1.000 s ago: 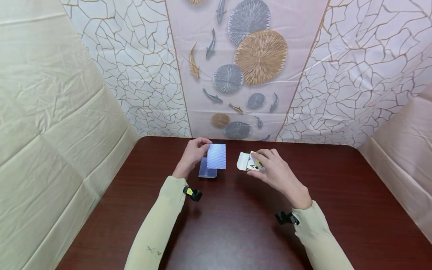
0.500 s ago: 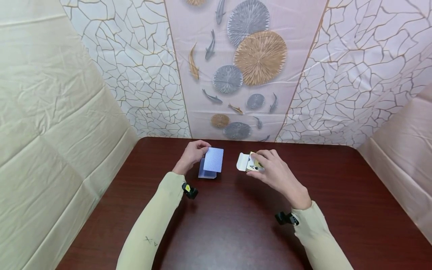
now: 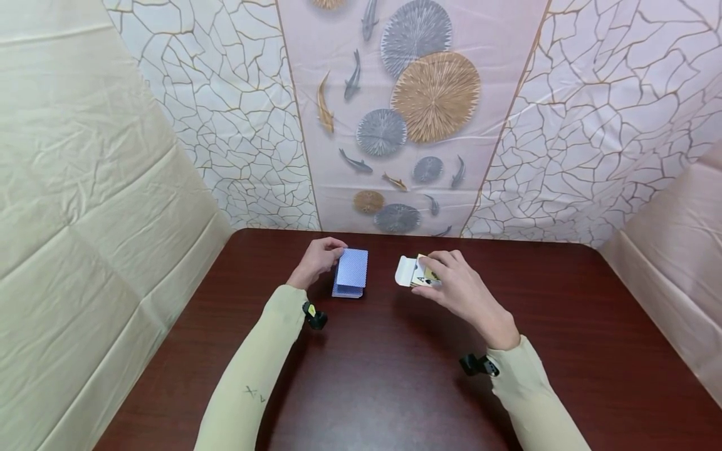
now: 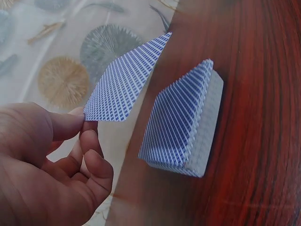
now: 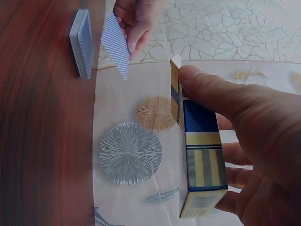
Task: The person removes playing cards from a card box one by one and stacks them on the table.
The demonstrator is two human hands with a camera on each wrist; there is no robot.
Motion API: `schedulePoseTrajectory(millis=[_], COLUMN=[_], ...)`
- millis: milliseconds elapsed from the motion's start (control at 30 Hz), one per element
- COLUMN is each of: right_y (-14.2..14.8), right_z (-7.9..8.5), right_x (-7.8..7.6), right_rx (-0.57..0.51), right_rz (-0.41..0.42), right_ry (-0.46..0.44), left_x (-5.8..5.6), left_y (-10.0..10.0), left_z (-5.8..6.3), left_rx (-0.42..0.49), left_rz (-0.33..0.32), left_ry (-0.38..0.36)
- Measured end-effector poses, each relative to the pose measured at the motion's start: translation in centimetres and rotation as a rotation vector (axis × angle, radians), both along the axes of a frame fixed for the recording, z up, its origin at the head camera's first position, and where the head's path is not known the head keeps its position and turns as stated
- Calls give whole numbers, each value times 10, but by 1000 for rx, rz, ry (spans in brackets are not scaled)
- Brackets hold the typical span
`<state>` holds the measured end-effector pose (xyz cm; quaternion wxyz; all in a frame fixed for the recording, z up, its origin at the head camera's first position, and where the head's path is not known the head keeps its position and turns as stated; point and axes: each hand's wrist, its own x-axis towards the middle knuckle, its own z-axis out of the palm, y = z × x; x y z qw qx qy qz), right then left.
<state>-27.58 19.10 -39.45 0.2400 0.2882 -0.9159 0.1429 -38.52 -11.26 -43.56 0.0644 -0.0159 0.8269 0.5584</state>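
Left grip [image 4: 44,183] pinches 1 card [image 4: 124,82], right grip [image 5: 263,136] spans a box [image 5: 205,150]

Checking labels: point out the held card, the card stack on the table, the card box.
Held card [image 4: 126,81], left wrist view: middle of its patterned back.
Card stack [image 4: 172,118], left wrist view: its patterned top face.
Card box [image 5: 203,141], right wrist view: its blue-and-gold side.
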Motion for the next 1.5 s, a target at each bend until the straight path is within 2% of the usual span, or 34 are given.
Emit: schedulePoseTrajectory(millis=[167, 367, 800, 933, 1100, 1267, 1500], right_y=[0, 1, 0, 0, 0, 0, 1], right_z=[-1, 0, 1, 1, 0, -1, 0], right_x=[-1, 0, -1, -1, -1, -1, -1], right_rx=[-2, 17, 20, 13, 5, -12, -18], right_rz=[2, -13, -25, -21, -11, -1, -3], right_ry=[17, -29, -56, -56, -33, -10, -20], left_x=[-4, -4, -7, -9, -7, -2, -4], left_y=[-2, 0, 0, 0, -1, -2, -3], left_z=[-5, -11, -20, -24, -27, -28, -32], left_rx=[-12, -23, -61, -125, -218, -279, -353], left_rz=[-2, -7, 26, 31, 44, 37, 30], left_ry=[-14, -30, -51, -69, -69, -13, 35])
